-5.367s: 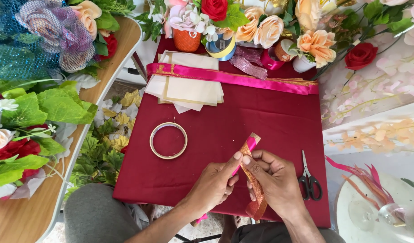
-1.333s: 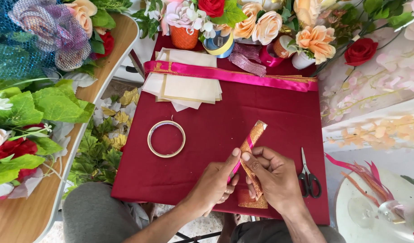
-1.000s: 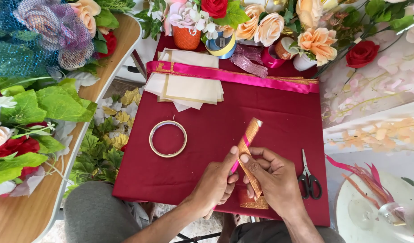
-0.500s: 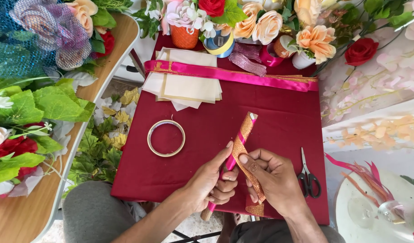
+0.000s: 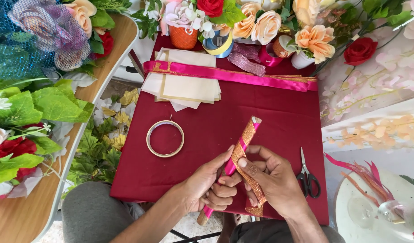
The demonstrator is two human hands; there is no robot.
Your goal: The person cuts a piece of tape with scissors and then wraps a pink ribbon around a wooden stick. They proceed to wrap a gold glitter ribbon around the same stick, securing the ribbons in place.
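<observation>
Stick (image 5: 243,148), pink, partly wrapped in gold glitter ribbon (image 5: 249,180), sits tilted over the near edge of the dark red cloth (image 5: 279,117) on the surface, top end pointing away and right. Left hand (image 5: 211,189) curled closed around the stick's lower part, thumb up along it; bare stick end pokes out below the fist. Right hand (image 5: 274,180) just beside it, fingers pinched on the ribbon where it meets the stick; loose ribbon tail hangs down under the palm. Hands touching at the thumbs.

Scissors (image 5: 308,177) lie closed on the cloth just right of the right hand. Tape ring (image 5: 165,138) flat on the cloth, left of the stick, apart from it. Farther back: stack of cream paper sheets (image 5: 189,87), with a pink satin band (image 5: 229,75) stretched across the cloth over them. Beyond that, pots of fake flowers (image 5: 256,22) along the far edge. White plate (image 5: 351,211) near right, wooden side table (image 5: 103,76) with more flowers left.
</observation>
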